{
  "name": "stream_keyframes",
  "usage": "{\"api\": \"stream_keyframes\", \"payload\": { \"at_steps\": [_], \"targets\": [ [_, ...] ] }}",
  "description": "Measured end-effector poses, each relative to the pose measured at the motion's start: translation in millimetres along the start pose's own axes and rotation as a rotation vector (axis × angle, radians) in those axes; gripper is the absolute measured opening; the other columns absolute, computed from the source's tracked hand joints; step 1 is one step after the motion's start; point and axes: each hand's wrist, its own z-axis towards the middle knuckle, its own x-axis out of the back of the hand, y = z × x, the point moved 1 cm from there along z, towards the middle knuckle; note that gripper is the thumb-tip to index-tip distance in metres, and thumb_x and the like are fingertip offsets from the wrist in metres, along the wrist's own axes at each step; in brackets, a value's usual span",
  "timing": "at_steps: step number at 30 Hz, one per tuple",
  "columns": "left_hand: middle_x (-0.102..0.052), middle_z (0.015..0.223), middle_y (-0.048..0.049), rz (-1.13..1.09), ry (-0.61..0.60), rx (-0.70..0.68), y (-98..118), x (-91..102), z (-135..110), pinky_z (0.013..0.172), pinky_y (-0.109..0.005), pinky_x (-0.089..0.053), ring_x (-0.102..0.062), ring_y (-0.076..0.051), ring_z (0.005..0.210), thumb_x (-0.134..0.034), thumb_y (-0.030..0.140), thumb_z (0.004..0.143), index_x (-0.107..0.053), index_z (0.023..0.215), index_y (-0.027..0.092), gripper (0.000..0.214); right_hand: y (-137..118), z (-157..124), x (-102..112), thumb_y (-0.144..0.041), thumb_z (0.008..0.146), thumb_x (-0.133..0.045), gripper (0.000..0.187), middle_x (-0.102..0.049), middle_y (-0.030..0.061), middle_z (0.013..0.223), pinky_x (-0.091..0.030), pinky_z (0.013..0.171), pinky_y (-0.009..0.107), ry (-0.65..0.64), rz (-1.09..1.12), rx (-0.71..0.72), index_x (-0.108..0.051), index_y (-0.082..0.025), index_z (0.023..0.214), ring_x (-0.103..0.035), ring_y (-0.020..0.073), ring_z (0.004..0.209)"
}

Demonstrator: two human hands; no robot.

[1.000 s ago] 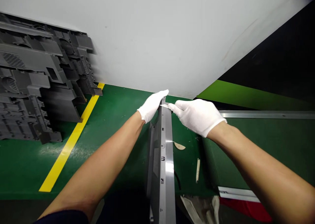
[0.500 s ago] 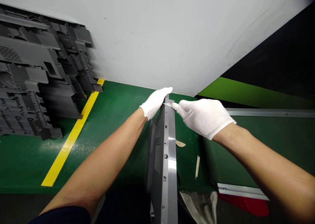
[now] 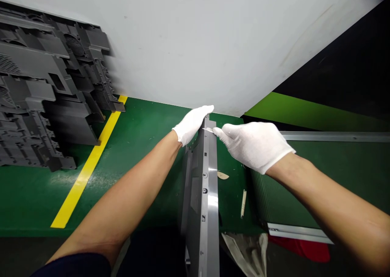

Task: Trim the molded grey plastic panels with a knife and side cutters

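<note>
A long grey plastic panel [image 3: 204, 204] stands on edge in front of me, its narrow side with small slots facing up. My left hand [image 3: 193, 124], in a white glove, holds its far end, and the fingers behind the panel are partly hidden. In my white-gloved right hand [image 3: 257, 145] is a small knife, closed between thumb and fingers. The knife blade [image 3: 208, 129] points left and touches the panel's upper edge near its far end. Its handle is hidden in the glove.
Several grey moulded panels [image 3: 71, 124] lean at the left beside a yellow tape line [image 3: 91, 163]. On the green table [image 3: 146, 118] lie a pale leaf-shaped piece [image 3: 223, 175] and a thin cream stick [image 3: 243, 204]. A green conveyor belt [image 3: 329, 171] runs at the right; a white wall [image 3: 183, 45] stands behind.
The view has shifted slightly. Both hands stay at the panel's far end, with the blade at nearly the same spot on its edge.
</note>
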Motion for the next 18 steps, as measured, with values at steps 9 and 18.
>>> {"api": "stream_keyframes", "payload": {
  "at_steps": [9,18],
  "targets": [
    [-0.054,0.077,-0.0004,-0.037,-0.116,-0.013,-7.3,7.5,4.2,0.085,-0.035,-0.044,-0.053,-0.017,0.079,-0.068,0.046,0.088,-0.058,0.076,0.02,0.03,12.4,-27.2,-6.4,-0.06,0.101,-0.032,0.051,-0.058,0.0005,0.067,-0.039,0.061,0.031,0.177,0.721,-0.112,-0.057,-0.024,0.073,-0.052,0.0171,0.06],
    [-0.025,0.163,-0.0107,0.257,-0.31,-0.13,6.1,29.7,-42.1,0.113,-0.05,-0.033,-0.025,-0.033,0.149,-0.08,0.041,0.074,-0.033,0.155,0.037,0.093,3.5,-93.7,-56.8,-0.058,0.1,-0.031,0.05,-0.047,0.0,0.053,-0.046,0.05,0.036,0.039,1.142,-0.425,-0.056,-0.029,0.069,-0.052,0.0218,0.051]
  ]
}}
